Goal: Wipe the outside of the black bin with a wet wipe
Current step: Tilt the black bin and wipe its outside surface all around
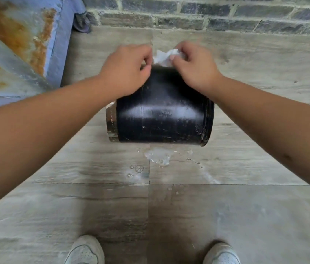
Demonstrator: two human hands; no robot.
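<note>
The black bin (161, 119) lies on its side on the tiled floor, its silver-rimmed end pointing left. Its shiny curved wall faces me and shows scuffs and wet streaks. A crumpled white wet wipe (164, 57) is held above the bin's far upper side. My left hand (126, 70) pinches the wipe's left edge. Over on the other side, my right hand (194, 66) grips its right part with curled fingers. Both hands hover over the top of the bin and hide its far edge.
A small puddle and drops of water (158, 156) lie on the floor just in front of the bin. A rusty blue metal frame (41, 39) stands at the left. A brick wall (207, 14) runs behind. My two white shoes (85, 251) are at the bottom.
</note>
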